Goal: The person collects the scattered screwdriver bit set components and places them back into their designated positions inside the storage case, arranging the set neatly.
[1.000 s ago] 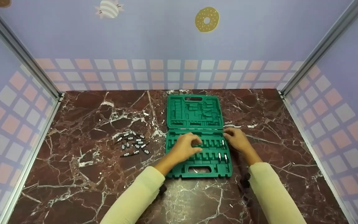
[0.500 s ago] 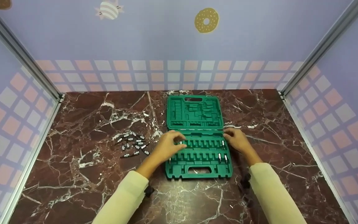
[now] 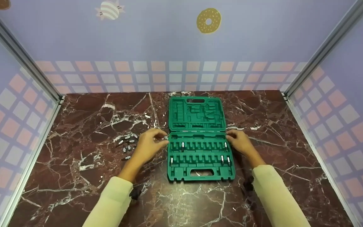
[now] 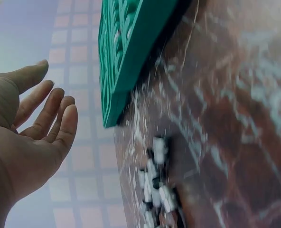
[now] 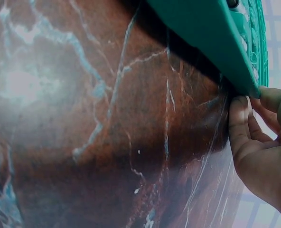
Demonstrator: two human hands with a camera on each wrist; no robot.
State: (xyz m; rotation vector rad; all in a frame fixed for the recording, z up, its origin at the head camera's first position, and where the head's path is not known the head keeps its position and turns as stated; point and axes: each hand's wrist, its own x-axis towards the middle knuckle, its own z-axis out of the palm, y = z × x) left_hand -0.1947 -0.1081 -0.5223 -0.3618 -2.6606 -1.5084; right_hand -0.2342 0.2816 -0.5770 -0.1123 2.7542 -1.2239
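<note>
A green plastic tool case (image 3: 197, 170) lies opened flat, its lid at the far side. Several bit sockets with silver bodies and dark tips stand in its slots, among them an upper-row bit socket (image 3: 182, 146) near the left end. My left hand (image 3: 148, 145) is over the table just left of the case; in the left wrist view its relaxed fingers (image 4: 67, 126) hold nothing. Below them lies a pile of loose bit sockets (image 4: 154, 190), partly hidden by that hand in the head view. My right hand (image 3: 239, 142) pinches the case's right edge near the hinge.
The dark red marbled table (image 3: 74, 132) spreads around the case. A lilac back wall (image 3: 156, 37) and side walls with a checked pattern enclose it.
My left hand has moved left from over the case to beside the loose pile, leaving a bit socket standing in the upper row. The right hand has stayed at the case edge.
</note>
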